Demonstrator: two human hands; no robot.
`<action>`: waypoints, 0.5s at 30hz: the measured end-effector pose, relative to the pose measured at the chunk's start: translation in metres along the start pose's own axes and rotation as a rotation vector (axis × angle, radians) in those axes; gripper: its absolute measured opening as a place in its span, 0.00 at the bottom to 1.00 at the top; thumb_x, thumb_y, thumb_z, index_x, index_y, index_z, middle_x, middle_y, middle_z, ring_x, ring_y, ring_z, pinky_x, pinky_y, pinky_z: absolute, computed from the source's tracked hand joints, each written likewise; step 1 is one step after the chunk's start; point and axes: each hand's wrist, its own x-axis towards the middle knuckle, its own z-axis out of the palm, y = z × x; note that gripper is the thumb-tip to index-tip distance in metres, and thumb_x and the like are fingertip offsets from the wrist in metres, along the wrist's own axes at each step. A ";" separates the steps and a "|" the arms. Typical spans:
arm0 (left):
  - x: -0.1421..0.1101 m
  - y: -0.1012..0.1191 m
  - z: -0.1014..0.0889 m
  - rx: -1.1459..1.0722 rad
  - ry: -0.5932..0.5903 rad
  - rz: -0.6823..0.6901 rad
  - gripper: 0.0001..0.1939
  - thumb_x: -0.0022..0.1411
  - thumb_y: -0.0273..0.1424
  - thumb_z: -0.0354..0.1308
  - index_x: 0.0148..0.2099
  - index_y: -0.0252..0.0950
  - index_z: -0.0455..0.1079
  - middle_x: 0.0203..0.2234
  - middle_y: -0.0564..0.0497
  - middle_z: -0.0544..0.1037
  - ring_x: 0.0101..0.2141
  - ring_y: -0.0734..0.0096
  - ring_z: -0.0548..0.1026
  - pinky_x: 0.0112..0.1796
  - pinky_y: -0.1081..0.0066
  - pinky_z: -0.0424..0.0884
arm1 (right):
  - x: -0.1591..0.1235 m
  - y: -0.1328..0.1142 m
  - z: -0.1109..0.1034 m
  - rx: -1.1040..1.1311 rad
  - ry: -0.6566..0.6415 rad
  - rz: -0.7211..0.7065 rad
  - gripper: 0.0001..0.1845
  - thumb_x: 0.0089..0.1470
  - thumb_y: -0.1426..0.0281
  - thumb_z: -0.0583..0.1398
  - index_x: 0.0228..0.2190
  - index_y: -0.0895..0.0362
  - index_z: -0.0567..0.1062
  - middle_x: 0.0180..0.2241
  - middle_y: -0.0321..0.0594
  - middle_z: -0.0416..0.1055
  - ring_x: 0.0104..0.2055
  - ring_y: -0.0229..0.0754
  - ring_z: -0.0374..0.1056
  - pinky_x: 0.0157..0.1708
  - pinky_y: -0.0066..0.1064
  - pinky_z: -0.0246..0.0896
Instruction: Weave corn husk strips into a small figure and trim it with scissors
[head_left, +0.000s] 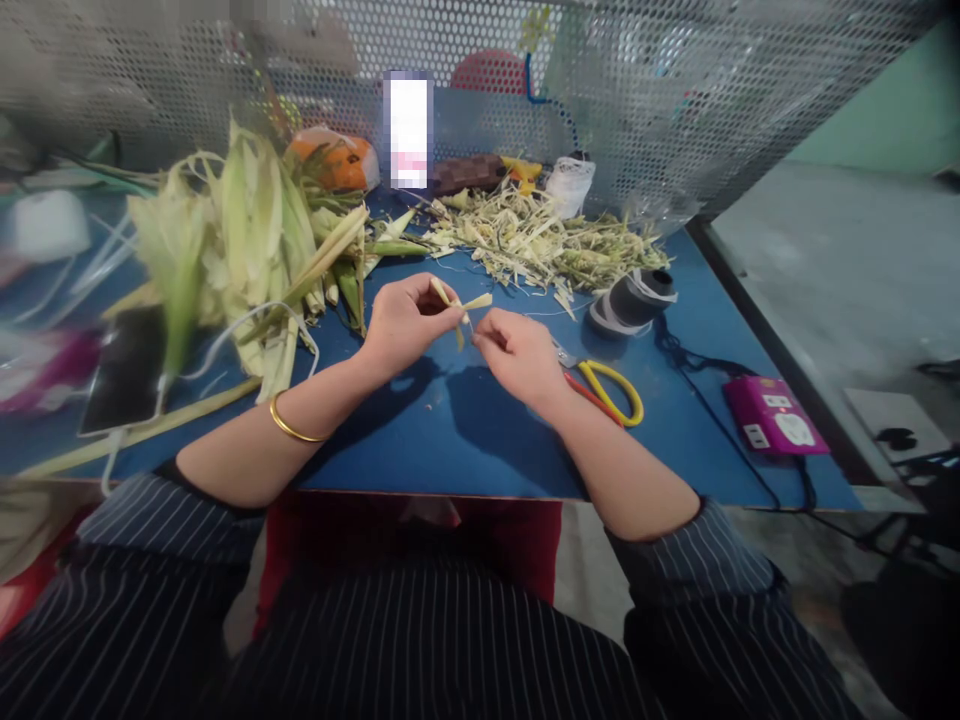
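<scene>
My left hand (401, 322) pinches a small folded piece of corn husk (477, 301) between thumb and fingers, its pale ends sticking out several ways. Close beside it, my right hand (523, 357) is closed, fingertips together on a thin thread (471, 323) that runs to the husk piece. Most of this thread is too fine to follow. Scissors (611, 390) with yellow and red handles lie just right of my right hand, blades partly hidden by it. Behind them stands a dark spool (630, 300) wound with pale thread.
A heap of whole corn husks (255, 220) covers the left of the blue table (480, 450); shredded husk (547, 240) lies at the back. A phone (124, 370) with a white cable is at left, a purple power box (776, 415) at right. Perforated metal (637, 110) rises behind.
</scene>
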 end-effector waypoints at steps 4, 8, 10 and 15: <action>-0.004 0.002 -0.001 0.199 -0.010 0.052 0.03 0.53 0.30 0.63 0.30 0.35 0.73 0.25 0.52 0.77 0.27 0.75 0.71 0.31 0.74 0.66 | -0.006 -0.009 -0.003 -0.206 0.005 -0.253 0.09 0.58 0.74 0.51 0.28 0.56 0.69 0.29 0.41 0.70 0.30 0.39 0.62 0.31 0.32 0.52; -0.007 0.008 -0.003 0.306 -0.233 0.052 0.03 0.52 0.28 0.62 0.29 0.34 0.74 0.22 0.53 0.76 0.25 0.75 0.70 0.28 0.74 0.64 | -0.004 -0.010 -0.012 -0.241 0.001 -0.266 0.12 0.62 0.70 0.51 0.28 0.56 0.70 0.29 0.41 0.68 0.30 0.39 0.60 0.30 0.33 0.51; -0.007 0.011 -0.005 0.208 -0.381 0.013 0.04 0.51 0.29 0.64 0.28 0.33 0.74 0.21 0.52 0.76 0.24 0.75 0.71 0.28 0.74 0.64 | 0.001 -0.006 -0.016 -0.118 0.005 -0.192 0.09 0.59 0.71 0.54 0.27 0.56 0.70 0.28 0.39 0.67 0.31 0.39 0.61 0.32 0.32 0.53; -0.005 0.017 -0.008 -0.077 -0.558 -0.106 0.09 0.50 0.32 0.69 0.31 0.32 0.76 0.25 0.49 0.79 0.26 0.72 0.75 0.31 0.71 0.70 | 0.010 0.002 -0.022 0.406 -0.157 0.284 0.07 0.50 0.68 0.62 0.23 0.56 0.71 0.20 0.32 0.64 0.23 0.34 0.57 0.27 0.30 0.52</action>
